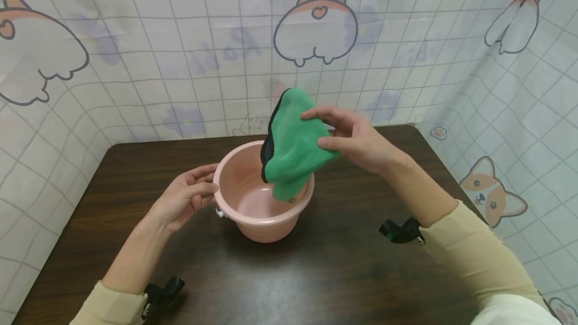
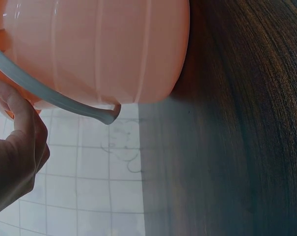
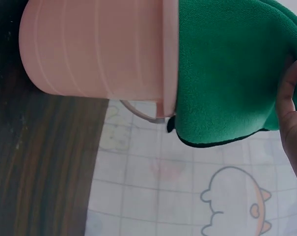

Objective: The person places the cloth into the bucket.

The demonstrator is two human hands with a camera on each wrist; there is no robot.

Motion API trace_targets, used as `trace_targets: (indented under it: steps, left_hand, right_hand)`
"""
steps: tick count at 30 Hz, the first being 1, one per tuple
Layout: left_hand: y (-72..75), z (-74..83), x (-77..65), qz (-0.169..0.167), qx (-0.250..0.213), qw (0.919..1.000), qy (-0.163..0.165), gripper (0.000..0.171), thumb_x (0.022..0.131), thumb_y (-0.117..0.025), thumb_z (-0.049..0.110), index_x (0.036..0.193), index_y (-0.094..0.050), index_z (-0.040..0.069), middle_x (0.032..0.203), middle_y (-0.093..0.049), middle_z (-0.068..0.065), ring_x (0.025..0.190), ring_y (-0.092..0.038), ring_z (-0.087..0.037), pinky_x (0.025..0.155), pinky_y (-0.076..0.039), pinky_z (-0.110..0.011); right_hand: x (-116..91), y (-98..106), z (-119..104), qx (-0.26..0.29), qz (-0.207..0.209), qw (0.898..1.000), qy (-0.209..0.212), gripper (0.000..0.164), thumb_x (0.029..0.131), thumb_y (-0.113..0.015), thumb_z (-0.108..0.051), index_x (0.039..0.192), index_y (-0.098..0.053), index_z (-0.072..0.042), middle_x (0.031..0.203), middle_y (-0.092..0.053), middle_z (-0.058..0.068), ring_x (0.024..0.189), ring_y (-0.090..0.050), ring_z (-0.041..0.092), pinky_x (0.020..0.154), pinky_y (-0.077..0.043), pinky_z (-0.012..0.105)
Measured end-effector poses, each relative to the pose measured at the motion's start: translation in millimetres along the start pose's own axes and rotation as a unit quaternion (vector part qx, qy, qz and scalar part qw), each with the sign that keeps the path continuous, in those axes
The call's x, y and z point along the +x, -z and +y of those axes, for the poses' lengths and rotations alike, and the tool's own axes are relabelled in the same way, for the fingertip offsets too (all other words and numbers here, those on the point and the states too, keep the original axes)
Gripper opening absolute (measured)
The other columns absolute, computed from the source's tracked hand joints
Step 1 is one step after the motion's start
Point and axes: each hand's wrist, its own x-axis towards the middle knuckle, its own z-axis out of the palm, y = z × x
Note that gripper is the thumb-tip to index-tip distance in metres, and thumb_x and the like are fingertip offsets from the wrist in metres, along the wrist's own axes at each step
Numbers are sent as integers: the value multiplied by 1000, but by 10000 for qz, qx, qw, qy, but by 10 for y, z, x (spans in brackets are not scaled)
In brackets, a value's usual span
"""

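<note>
A pink plastic bucket [image 1: 266,229] stands upright on the dark wooden table. My left hand [image 1: 187,194] grips its rim at the left side, thumb on top and fingers below. From my right hand [image 1: 352,137] hangs a green cloth [image 1: 295,139] with black edging, pinched between thumb and fingers. The cloth's lower end dips inside the bucket's mouth on the right. In the right wrist view the green cloth [image 3: 231,69] spreads above the bucket's rim. The left wrist view shows the bucket's grey handle [image 2: 50,93] hanging down along its side.
The brown table [image 1: 343,275] reaches back to a curtain [image 1: 203,79] with a grid and corgi print, which also runs along both sides. A black wrist device [image 1: 402,231] sits by the right forearm, and another black device [image 1: 164,291] by the left.
</note>
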Motion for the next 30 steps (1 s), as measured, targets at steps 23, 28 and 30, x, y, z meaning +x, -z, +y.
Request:
trace_targets:
  steps: [23, 28, 30]
  left_hand:
    - [3, 14, 8, 49, 168, 9998, 3, 58, 99, -59, -4, 149, -32, -8, 118, -65, -5, 95, -67, -14, 82, -59, -29]
    - [2, 15, 7, 53, 188, 9998, 44, 57, 99, -60, -3, 149, -34, -8, 120, -63, -7, 94, -67, -15, 82, -60, -28]
    - [-1, 16, 7, 60, 195, 9998, 54, 57, 99, -61, -3, 149, -34, -8, 121, -63, -8, 93, -67, -16, 81, -60, -28]
  right_hand:
    - [222, -251, 65, 73, -484, 9987, -139, 46, 96, -68, -6, 140, -57, -8, 141, -48, 19, 115, -56, 35, 91, -56, 42]
    - [198, -229, 145, 54, -464, 9987, -215, 46, 96, -70, -8, 140, -58, -9, 140, -51, 18, 117, -54, 33, 91, -56, 41]
    - [183, -219, 176, 25, -425, 9986, -303, 46, 96, -69, -7, 140, -57, -9, 139, -52, 18, 118, -54, 34, 91, -56, 42]
